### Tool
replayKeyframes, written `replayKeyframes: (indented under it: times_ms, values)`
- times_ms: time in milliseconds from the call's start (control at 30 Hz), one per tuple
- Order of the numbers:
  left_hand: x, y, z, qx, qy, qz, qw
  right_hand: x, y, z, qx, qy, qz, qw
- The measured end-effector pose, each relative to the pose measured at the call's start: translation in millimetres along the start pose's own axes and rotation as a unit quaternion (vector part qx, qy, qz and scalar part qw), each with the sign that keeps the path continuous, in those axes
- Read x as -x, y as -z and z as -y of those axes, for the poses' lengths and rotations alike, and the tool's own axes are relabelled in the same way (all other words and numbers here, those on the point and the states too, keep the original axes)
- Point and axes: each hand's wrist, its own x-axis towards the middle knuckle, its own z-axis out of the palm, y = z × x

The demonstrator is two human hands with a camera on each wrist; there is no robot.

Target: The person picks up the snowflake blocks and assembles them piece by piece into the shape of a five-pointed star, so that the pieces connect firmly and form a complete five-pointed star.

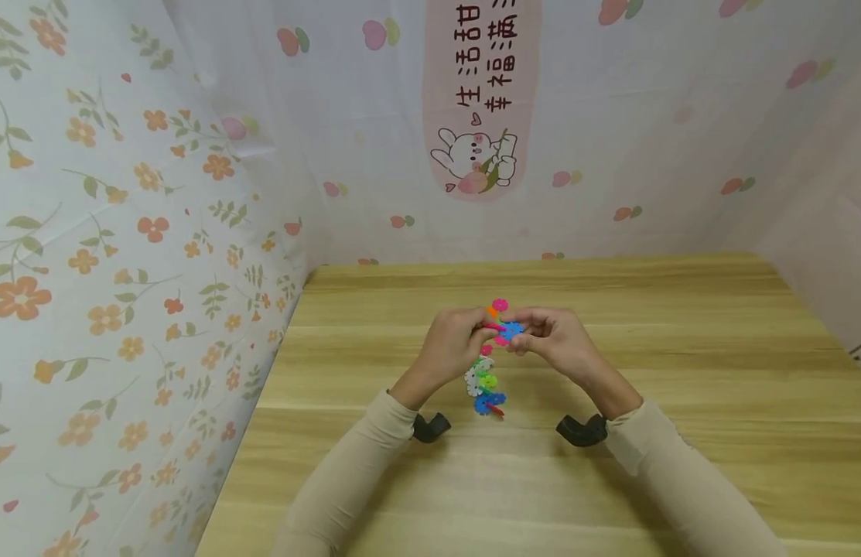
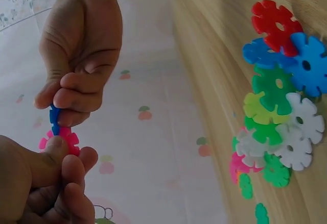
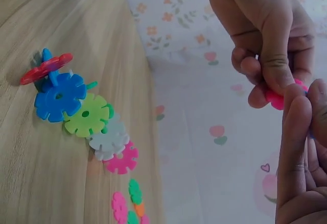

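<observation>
My left hand (image 1: pixel 458 340) pinches a pink notched flower disc (image 2: pixel 71 141) between thumb and fingers. Facing it, my right hand (image 1: pixel 558 340) holds a blue notched flower disc (image 1: pixel 511 332) by its rim. In the left wrist view the blue disc stands edge-on, its lower edge right at the pink one. Fingers hide much of both discs. Below the hands on the table lies a cluster of overlapping flower discs: red (image 2: pixel 276 26), blue (image 3: pixel 60 97), yellow-green (image 3: pixel 87 115), green (image 2: pixel 275 87), white (image 2: pixel 305 119) and pink (image 3: pixel 122 158).
Beyond the hands lie several more small discs, among them pink (image 1: pixel 500 305), orange (image 1: pixel 492 312) and green (image 3: pixel 135 191) ones. The wooden table (image 1: pixel 681 348) ends at a printed cloth backdrop (image 1: pixel 611 139). Flowered cloth (image 1: pixel 124 232) hangs along the left side.
</observation>
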Motion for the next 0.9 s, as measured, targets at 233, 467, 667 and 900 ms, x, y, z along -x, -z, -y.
replayKeyframes:
  times_ms: [233, 467, 667, 900]
  values:
    - [6.4, -3.6, 13.7, 0.034, 0.061, -0.011, 0.9975, -12, -5, -6, 0.039, 0.013, 0.001, 0.999]
    - [13.9, -0.5, 23.9, 0.048, 0.125, -0.026, 0.9906, -20, 6, -35, 0.015, -0.044, -0.071, 0.996]
    - [18.7, 0.9, 27.2, 0.062, 0.137, -0.019, 0.9885, -24, 13, -64, 0.077, -0.127, -0.078, 0.986]
    - [21.4, -0.4, 26.3, 0.071, 0.141, -0.010, 0.9874, -33, 9, -89, 0.153, -0.160, -0.012, 0.975]
